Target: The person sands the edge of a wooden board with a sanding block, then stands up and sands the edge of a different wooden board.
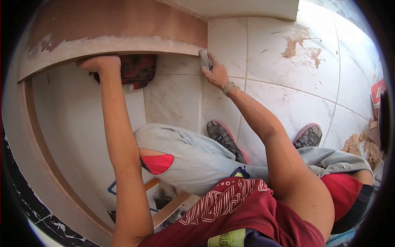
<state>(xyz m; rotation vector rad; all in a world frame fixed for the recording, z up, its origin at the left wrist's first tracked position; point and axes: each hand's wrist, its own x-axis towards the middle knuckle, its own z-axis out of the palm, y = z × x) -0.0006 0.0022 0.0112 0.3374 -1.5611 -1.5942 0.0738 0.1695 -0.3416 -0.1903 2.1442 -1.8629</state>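
A curved wooden panel, reddish brown with a pale strip along its lower edge, spans the upper left. My left hand is up against the underside of that edge, its fingers mostly hidden by the panel. In my right hand is a dusty grey sanding block, gripped between thumb and fingers. The block touches the panel's right end corner. Behind my left wrist, a red and black tool bag sits partly under the panel.
White floor tiles carry patches of brown dust. My shoes stand on them. A curved wooden frame strip runs down the left side. Beside my left forearm lie a blue-framed item and a wooden bar. Debris lies far right.
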